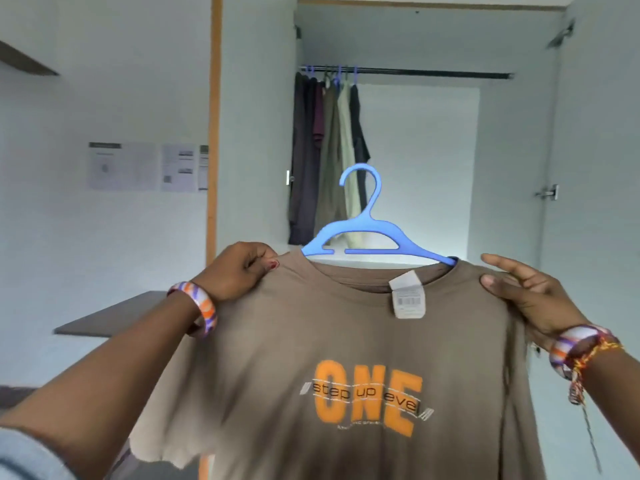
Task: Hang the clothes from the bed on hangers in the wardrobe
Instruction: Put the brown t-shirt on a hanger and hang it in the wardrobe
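A brown T-shirt (311, 341) with orange "ONE" lettering hangs in front of me. A blue plastic hanger (367, 233) pokes out of its neck, the right arm inside the shirt, the left arm outside the collar. My left hand (239, 268) grips the shirt's left shoulder with curled fingers. My right hand (519, 292) holds the right shoulder, thumb on the front and fingers stretched behind. The open wardrobe lies ahead with its rail (415, 71) high up.
Several dark and pale garments (325, 150) hang on blue hangers at the rail's left end; the rest of the rail is bare. Wardrobe doors (602, 168) stand open on both sides. A grey shelf (114, 317) juts from the left wall, with papers (149, 166) pinned above.
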`<state>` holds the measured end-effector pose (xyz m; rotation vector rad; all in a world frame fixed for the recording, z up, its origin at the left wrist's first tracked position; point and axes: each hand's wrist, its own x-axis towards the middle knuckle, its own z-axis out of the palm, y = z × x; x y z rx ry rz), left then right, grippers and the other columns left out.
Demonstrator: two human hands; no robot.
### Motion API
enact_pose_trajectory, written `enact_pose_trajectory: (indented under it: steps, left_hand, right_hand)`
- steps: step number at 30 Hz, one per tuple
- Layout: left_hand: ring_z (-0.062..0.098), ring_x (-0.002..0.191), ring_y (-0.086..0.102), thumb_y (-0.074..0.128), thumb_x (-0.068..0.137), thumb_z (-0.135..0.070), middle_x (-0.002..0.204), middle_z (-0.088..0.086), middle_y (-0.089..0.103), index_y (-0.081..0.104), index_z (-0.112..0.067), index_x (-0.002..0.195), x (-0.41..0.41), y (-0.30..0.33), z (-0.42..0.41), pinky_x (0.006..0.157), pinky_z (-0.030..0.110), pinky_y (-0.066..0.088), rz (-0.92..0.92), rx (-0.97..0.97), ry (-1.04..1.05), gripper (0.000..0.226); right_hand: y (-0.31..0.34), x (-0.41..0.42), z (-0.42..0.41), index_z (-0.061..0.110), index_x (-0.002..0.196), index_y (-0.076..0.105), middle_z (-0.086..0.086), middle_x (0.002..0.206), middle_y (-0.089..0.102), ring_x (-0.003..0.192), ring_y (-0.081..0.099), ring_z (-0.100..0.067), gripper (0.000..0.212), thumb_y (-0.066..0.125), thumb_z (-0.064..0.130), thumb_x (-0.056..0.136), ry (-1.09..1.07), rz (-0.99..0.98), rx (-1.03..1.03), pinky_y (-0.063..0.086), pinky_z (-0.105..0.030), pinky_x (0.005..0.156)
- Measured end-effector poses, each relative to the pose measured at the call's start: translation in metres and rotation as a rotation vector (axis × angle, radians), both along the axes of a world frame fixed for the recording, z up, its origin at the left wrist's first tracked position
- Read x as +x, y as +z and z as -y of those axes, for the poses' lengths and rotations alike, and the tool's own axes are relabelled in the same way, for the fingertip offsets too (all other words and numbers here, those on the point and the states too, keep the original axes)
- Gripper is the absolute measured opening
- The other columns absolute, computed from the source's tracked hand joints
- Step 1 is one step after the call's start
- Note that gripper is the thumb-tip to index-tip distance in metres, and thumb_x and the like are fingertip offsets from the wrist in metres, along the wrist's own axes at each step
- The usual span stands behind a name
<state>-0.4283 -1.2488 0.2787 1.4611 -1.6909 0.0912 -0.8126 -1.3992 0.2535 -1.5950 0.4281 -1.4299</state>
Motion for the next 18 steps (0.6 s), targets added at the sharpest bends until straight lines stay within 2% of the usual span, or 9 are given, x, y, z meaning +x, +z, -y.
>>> enact_pose_trajectory:
  steps: [2,4,6,9,11,13,16,17,18]
  left_hand:
    - [0.008,0.064,0.045,0.055,0.094,-0.017,0.065,0.001,0.055,0.063,-0.004,0.072,-0.002,0.006,0.048,0.066,0.025,0.038,0.003,0.145,-0.067,0.026]
    - [0.011,0.063,0.043,0.054,0.093,-0.017,0.065,0.003,0.054,0.063,0.004,0.075,-0.007,0.01,0.092,0.06,0.024,0.036,-0.04,0.173,-0.143,0.03]
    - [0.012,0.061,0.042,0.053,0.094,-0.014,0.064,0.005,0.052,0.06,0.007,0.074,-0.013,0.014,0.142,0.056,0.024,0.034,-0.099,0.085,-0.174,0.03]
    - [0.002,0.051,0.043,0.055,0.092,-0.009,0.054,-0.008,0.053,0.061,-0.009,0.064,-0.019,0.019,0.228,0.049,0.016,0.035,-0.134,-0.063,-0.136,0.028]
    - [-0.004,0.049,0.045,0.057,0.09,-0.008,0.051,-0.012,0.055,0.06,-0.015,0.062,-0.02,0.034,0.287,0.05,0.013,0.036,-0.098,-0.122,-0.086,0.03]
    - [-0.003,0.05,0.046,0.059,0.09,-0.011,0.054,-0.009,0.054,0.059,-0.019,0.059,-0.018,0.051,0.339,0.052,0.014,0.036,-0.025,-0.163,-0.009,0.031]
    - [-0.001,0.051,0.047,0.059,0.089,-0.016,0.056,-0.008,0.054,0.057,-0.019,0.06,-0.013,0.084,0.396,0.056,0.018,0.037,0.047,-0.216,0.111,0.029]
    - [0.0,0.052,0.046,0.059,0.089,-0.017,0.056,-0.008,0.053,0.055,-0.018,0.06,-0.01,0.095,0.41,0.057,0.021,0.036,0.052,-0.241,0.141,0.029]
    - [0.001,0.054,0.045,0.059,0.089,-0.017,0.056,-0.009,0.051,0.053,-0.019,0.06,-0.006,0.107,0.422,0.056,0.022,0.035,0.053,-0.273,0.17,0.03]
  right_hand:
    - [0.007,-0.011,0.031,0.021,0.083,0.077,0.003,0.074,0.073,0.064,0.066,-0.003,0.079,0.092,0.051,0.011,-0.061,0.053,0.0,0.052,-0.013,0.06]
    - [0.017,-0.024,0.063,0.013,0.099,0.072,0.002,0.077,0.074,0.065,0.066,-0.003,0.078,0.093,0.038,0.028,-0.068,0.047,0.023,0.053,-0.014,0.06]
    - [0.026,-0.035,0.099,0.011,0.115,0.063,-0.002,0.082,0.074,0.067,0.068,-0.007,0.075,0.086,0.028,0.046,-0.03,0.005,0.02,0.055,-0.017,0.06]
    - [0.031,-0.041,0.175,0.015,0.116,0.062,-0.012,0.099,0.072,0.076,0.07,-0.015,0.055,0.076,0.024,0.064,-0.012,-0.129,0.036,0.057,-0.022,0.062]
    - [0.037,-0.04,0.231,0.004,0.118,0.06,-0.018,0.103,0.07,0.078,0.07,-0.018,0.045,0.06,0.011,0.074,-0.01,-0.124,0.07,0.057,-0.023,0.063]
    - [0.045,-0.03,0.279,-0.003,0.116,0.061,-0.019,0.096,0.071,0.072,0.069,-0.018,0.05,0.065,0.011,0.068,-0.023,-0.081,0.072,0.057,-0.022,0.062]
    - [0.078,-0.015,0.336,0.003,0.106,0.067,-0.013,0.089,0.073,0.07,0.068,-0.013,0.08,0.092,0.035,0.037,-0.081,-0.022,-0.025,0.055,-0.019,0.061]
    - [0.09,-0.011,0.35,0.007,0.106,0.068,-0.013,0.092,0.073,0.072,0.068,-0.013,0.082,0.094,0.038,0.035,-0.064,-0.032,-0.05,0.055,-0.019,0.061]
    - [0.103,-0.007,0.361,0.009,0.107,0.068,-0.014,0.095,0.072,0.075,0.069,-0.015,0.07,0.091,0.032,0.046,-0.003,-0.061,-0.054,0.055,-0.02,0.061]
